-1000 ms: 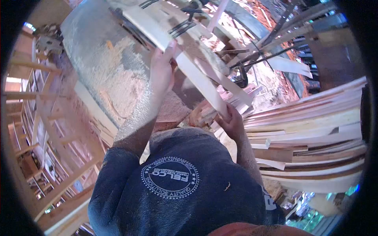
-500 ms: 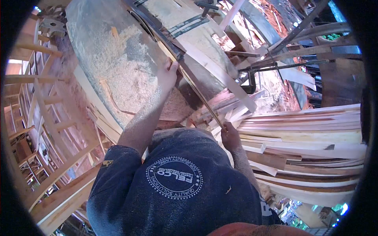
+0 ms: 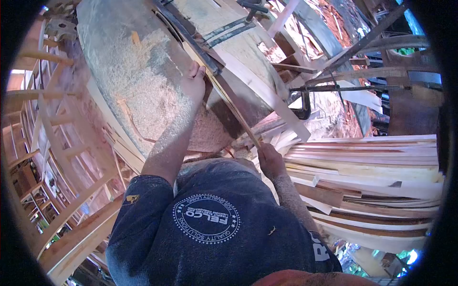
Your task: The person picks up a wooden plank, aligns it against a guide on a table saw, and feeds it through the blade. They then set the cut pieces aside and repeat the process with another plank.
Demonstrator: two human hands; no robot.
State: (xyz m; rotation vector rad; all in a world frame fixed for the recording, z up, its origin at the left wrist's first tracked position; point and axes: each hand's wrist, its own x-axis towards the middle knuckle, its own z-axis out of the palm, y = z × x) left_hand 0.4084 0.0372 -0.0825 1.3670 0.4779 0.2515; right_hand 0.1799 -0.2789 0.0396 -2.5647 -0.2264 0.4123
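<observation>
A long, thin wooden strip (image 3: 232,107) runs slantwise over a worktable (image 3: 95,28) strewn with sawdust. It lies along a dark straight bar (image 3: 193,40). My left hand (image 3: 194,81) is at the strip's middle, fingers curled and thumb pressed against its side, close to the bar. Around the strip's near end, just off the table's edge, my right hand (image 3: 271,159) is closed. A narrow dark slot (image 3: 167,24) shows in the tabletop beside the bar, farther up; whatever is inside it I cannot make out.
Stacked boards and strips (image 3: 367,167) lie close by on the right. A black clamp (image 3: 303,106) sits near the table's right corner, beside a pale board (image 3: 267,93). On the left stands a wooden framework (image 3: 57,119). Sawdust (image 3: 148,71) covers much of the tabletop.
My right hand has moved up and left toward the table, and the strip has slid farther along the bar. My left hand has shifted slightly up and left.
</observation>
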